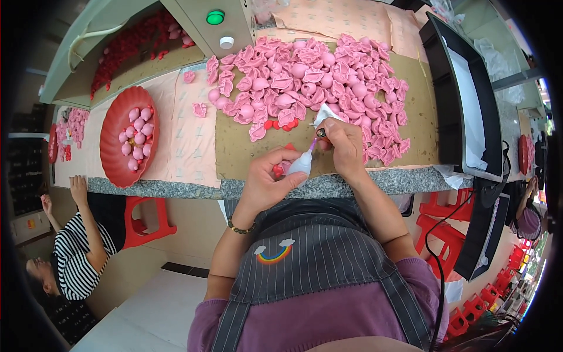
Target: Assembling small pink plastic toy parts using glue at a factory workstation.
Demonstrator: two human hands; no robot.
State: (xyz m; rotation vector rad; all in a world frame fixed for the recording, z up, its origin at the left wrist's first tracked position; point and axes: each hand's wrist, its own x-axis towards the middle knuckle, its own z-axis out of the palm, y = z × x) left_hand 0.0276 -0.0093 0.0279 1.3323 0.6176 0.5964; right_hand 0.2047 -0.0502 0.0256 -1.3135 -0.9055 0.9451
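My left hand (267,179) is closed around a small white squeeze bottle (301,166) with a thin purple tip, tilted up to the right. A red and pink piece (280,169) shows between its fingers and the bottle. My right hand (346,144) pinches a crumpled white tissue (324,112) and a small dark, round-ended thing (321,133), whose kind I cannot make out. The bottle's tip meets or nearly meets that dark end. Just beyond my hands lies a wide heap of pink moulded petal-like pieces (293,88), with a few red pieces (281,125) at its near edge.
A red scalloped bowl (108,138) holding pink round pieces stands at the left. Behind it is a machine housing (205,35) with a green button. A black tray (437,76) is at the right. Another person (82,252) sits at the far left. Red stools (149,220) stand below the counter.
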